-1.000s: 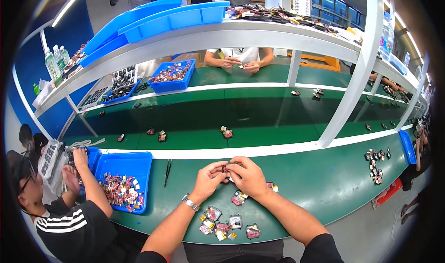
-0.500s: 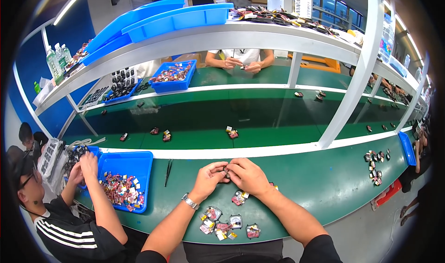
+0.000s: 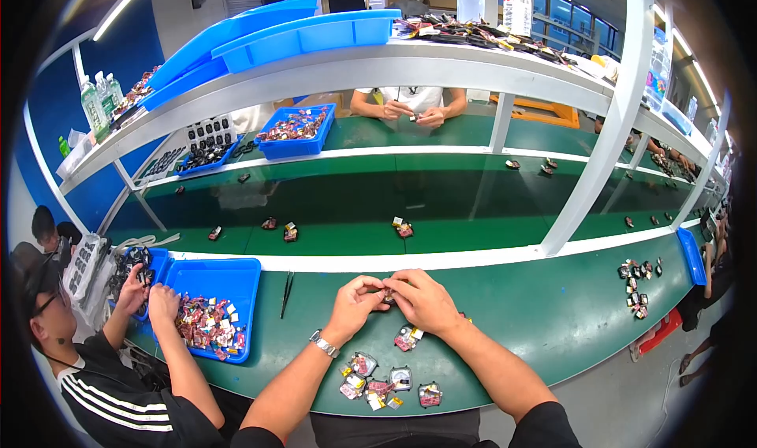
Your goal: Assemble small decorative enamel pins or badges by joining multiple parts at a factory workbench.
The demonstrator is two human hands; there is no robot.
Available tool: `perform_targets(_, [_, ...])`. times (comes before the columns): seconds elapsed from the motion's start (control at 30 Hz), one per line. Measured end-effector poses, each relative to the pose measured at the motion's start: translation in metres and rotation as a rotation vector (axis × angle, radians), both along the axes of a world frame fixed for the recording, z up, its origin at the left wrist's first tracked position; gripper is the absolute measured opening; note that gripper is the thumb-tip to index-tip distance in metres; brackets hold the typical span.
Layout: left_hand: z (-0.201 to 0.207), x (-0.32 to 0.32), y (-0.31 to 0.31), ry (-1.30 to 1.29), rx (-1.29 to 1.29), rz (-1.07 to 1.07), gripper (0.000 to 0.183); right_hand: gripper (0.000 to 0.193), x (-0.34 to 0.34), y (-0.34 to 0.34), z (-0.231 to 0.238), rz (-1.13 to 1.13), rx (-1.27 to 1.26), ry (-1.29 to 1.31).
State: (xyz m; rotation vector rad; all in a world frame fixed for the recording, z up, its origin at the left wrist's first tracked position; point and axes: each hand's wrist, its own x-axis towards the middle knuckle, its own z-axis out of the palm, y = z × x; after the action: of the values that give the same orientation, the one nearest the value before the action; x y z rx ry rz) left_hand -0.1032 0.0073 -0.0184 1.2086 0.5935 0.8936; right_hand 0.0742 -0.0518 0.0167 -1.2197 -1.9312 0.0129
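Observation:
Over the green bench, my left hand (image 3: 355, 304) and my right hand (image 3: 427, 303) meet with fingertips pinched on a small dark electronic housing (image 3: 388, 296). My fingers cover most of it. Just below my right hand lies an open housing with a red circuit board and a yellow-and-white part (image 3: 408, 337). Nearer to me, several similar housings with boards (image 3: 379, 386) lie in a loose group, one a pale open shell (image 3: 401, 378). Left of my hands rest black tweezers (image 3: 287, 294).
A blue tray of small boards (image 3: 254, 290) stands at left, where a co-worker's hand (image 3: 164, 303) reaches. A white rail (image 3: 355, 262) borders a green belt (image 3: 339, 239) carrying scattered housings. Overhead runs a white shelf (image 3: 378, 71). More housings (image 3: 633, 298) lie at right.
The co-worker at left has lowered one hand to the tray of boards. Housings on the belt have shifted slightly right. My hands stay in nearly the same place on the housing.

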Motion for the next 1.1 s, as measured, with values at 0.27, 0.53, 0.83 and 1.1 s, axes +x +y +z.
perform_targets(0.27, [-0.01,0.001,0.001,0.028,0.022,0.008,0.016,0.025,0.005,0.001,0.001,0.023,-0.079,-0.049])
perform_targets(0.53, [-0.014,0.0,0.002,0.075,0.06,0.0,0.011,0.022,0.019,0.002,0.005,0.147,-0.176,-0.057])
perform_targets(0.83, [-0.013,0.002,0.002,0.115,0.085,-0.012,0.013,0.022,0.02,0.003,0.004,0.173,-0.271,-0.017])
perform_targets(1.1, [-0.011,0.0,0.002,0.164,0.079,-0.05,0.014,0.017,0.021,0.002,-0.006,0.146,-0.333,-0.039])
